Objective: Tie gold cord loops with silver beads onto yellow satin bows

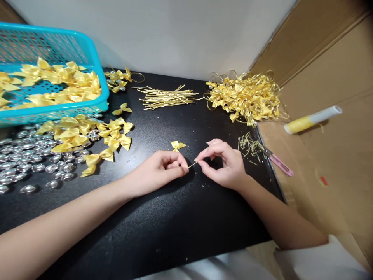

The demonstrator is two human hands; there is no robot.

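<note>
Between my two hands runs a short stretch of thin gold wire tie [192, 165]. My left hand [169, 167] pinches one end with thumb and index finger, its other fingers curled in. The opposite end sits in the fingertips of my right hand [223, 163]. A single yellow ribbon bow [177, 145] lies on the black table just beyond my left fingers. Farther back, a bundle of straight gold ties [167, 97] is spread out. To the left are loose yellow bows [70, 134] and many silver oval beads [27, 165].
A turquoise basket [100, 77] of yellow bows stands at the back left. Finished-looking bows with gold loops [244, 97] are heaped at the back right. Pink-handled scissors [279, 163] lie by wire clippings [249, 146] at the right edge. A yellow-white tube [313, 119] is beyond.
</note>
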